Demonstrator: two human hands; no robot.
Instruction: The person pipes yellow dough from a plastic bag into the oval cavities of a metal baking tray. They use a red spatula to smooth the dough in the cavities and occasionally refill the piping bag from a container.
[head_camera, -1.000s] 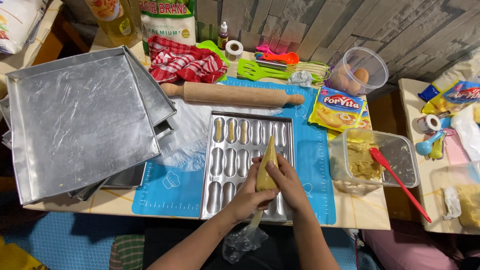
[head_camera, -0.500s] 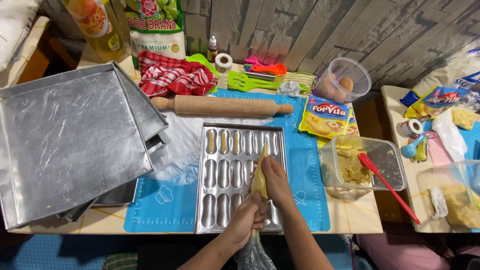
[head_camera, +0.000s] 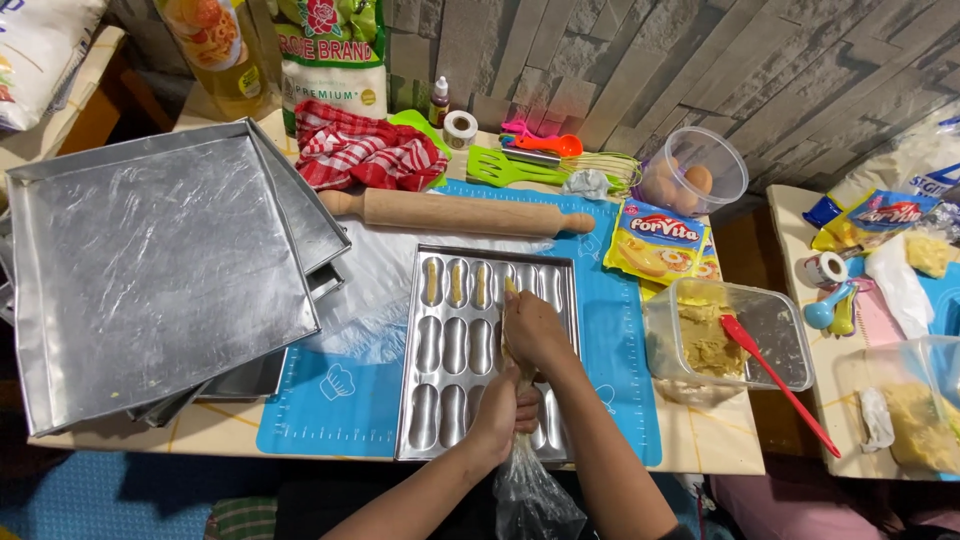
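Note:
A metal mould tray (head_camera: 452, 375) with rows of finger-shaped wells lies on a blue silicone mat (head_camera: 350, 400). Three wells in its far row hold strips of yellow dough (head_camera: 454, 283). My right hand (head_camera: 532, 328) grips the front part of a clear piping bag (head_camera: 512, 345) filled with dough, its tip at the far row of wells. My left hand (head_camera: 505, 408) squeezes the bag's rear, where the loose plastic tail (head_camera: 530, 490) hangs toward me.
Stacked square metal baking pans (head_camera: 150, 270) sit at left. A wooden rolling pin (head_camera: 455, 212) and red checked cloth (head_camera: 362, 152) lie behind the tray. At right stand a clear tub of dough with a red spatula (head_camera: 730, 340), a yellow margarine packet (head_camera: 655, 240) and a bowl of eggs (head_camera: 692, 172).
Both hands have moved the piping bag from the tray's near rows up to its far row. The camera has shifted, so the table sits lower in view.

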